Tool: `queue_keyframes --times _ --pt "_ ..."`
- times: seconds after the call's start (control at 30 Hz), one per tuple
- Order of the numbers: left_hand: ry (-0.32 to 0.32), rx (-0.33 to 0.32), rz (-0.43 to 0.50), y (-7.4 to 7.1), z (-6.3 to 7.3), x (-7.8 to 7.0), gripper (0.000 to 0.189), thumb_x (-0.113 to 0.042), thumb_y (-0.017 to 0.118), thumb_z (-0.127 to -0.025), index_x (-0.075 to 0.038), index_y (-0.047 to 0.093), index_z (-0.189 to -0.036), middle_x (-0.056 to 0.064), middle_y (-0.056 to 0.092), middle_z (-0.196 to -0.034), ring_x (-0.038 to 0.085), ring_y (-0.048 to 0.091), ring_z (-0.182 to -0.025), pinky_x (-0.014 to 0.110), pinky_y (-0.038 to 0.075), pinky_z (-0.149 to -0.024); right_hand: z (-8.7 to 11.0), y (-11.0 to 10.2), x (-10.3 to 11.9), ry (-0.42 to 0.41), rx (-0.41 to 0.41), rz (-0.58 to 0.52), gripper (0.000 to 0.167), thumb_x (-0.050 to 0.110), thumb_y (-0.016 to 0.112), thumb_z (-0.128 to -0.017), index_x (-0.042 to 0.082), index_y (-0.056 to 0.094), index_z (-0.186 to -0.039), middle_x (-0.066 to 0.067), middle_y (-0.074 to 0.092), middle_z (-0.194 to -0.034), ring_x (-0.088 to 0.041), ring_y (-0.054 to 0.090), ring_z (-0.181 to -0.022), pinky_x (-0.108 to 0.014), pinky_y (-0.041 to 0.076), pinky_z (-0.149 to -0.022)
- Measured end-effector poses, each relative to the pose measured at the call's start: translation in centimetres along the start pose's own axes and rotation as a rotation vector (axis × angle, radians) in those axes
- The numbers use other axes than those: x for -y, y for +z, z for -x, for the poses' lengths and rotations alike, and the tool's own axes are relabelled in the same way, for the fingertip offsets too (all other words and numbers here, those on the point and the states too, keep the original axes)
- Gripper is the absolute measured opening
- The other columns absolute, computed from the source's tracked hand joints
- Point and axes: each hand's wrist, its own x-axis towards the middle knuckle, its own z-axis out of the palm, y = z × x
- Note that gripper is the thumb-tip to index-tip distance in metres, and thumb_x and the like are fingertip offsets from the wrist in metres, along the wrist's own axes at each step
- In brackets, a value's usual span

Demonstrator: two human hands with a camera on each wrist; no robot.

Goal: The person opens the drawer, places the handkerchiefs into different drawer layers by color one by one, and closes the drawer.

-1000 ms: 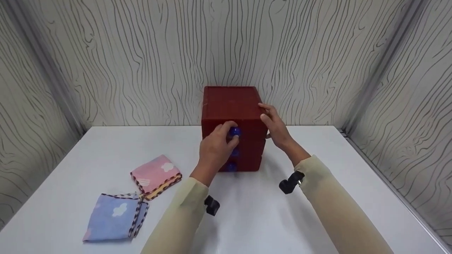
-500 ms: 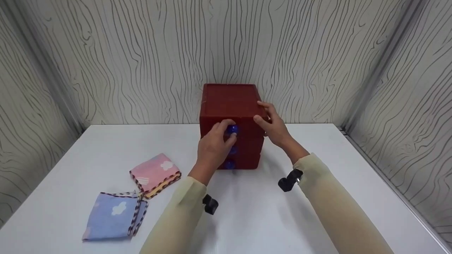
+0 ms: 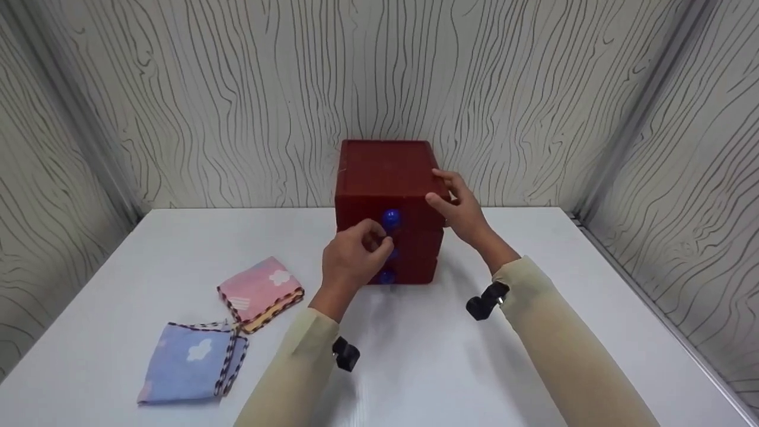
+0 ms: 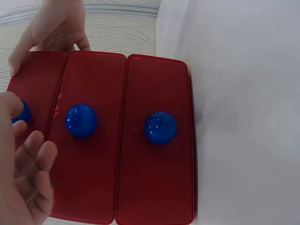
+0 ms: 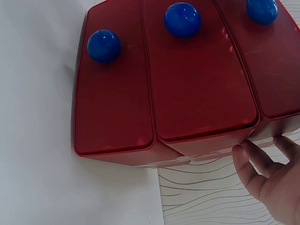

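A dark red three-drawer box [image 3: 388,169] stands near the back wall, each drawer front bearing a round blue knob. My left hand [image 3: 353,252] is in front of it, loosely curled and holding nothing, just below the top knob [image 3: 391,218]. It partly covers the middle knob [image 4: 80,120]; the bottom knob [image 4: 160,127] shows below. In the left wrist view its fingers [image 4: 44,157] are bent and apart from the drawer fronts. My right hand [image 3: 465,213] rests on the box's upper right edge, thumb at the front top corner. Its other fingers [image 5: 262,161] lie along the side. All drawers look closed.
Left of the box, a folded pink cloth [image 3: 261,290] and a folded blue cloth [image 3: 184,365], both with striped edging, lie on the white table [image 3: 415,356]. A wood-grain patterned wall [image 3: 267,118] rises close behind the box.
My left hand has let go of the top knob and moved slightly down and left. The right hand stays on the box, its thumb shifted slightly inward over the corner.
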Motion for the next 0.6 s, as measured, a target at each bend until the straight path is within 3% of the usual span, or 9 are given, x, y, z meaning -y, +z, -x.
queue_keyframes --times 0.13,0.43,0.6 --pt "-0.035 0.071 -0.036 0.1 0.2 -0.1 0.017 -0.039 0.067 -0.085 -0.027 0.067 -0.097 -0.008 0.065 -0.074 0.009 0.057 -0.068 0.025 0.049 -0.060 0.8 0.1 1.3 -0.005 -0.007 -0.003 0.062 0.027 0.055 -0.095 0.014 0.032 -0.151 -0.017 0.041 -0.147 -0.034 0.057 -0.110 -0.034 0.057 -0.071" --pt "-0.134 0.224 -0.073 0.9 0.4 0.0 0.030 -0.038 0.067 -0.087 -0.030 0.066 -0.115 -0.006 0.069 -0.087 0.013 0.057 -0.078 0.030 0.052 -0.071 0.9 0.3 1.5 -0.011 -0.015 -0.014 0.060 0.024 0.055 -0.095 0.014 0.032 -0.151 -0.017 0.041 -0.148 -0.034 0.058 -0.110 -0.032 0.054 -0.069" --pt "-0.161 0.247 -0.072 1.3 0.4 0.1 0.029 -0.035 0.067 -0.088 -0.030 0.064 -0.116 -0.005 0.070 -0.095 0.014 0.058 -0.081 0.033 0.053 -0.076 0.9 0.3 1.5 -0.015 -0.017 -0.014 0.060 0.023 0.054 -0.095 0.014 0.032 -0.151 -0.017 0.041 -0.147 -0.035 0.057 -0.112 -0.033 0.056 -0.071"
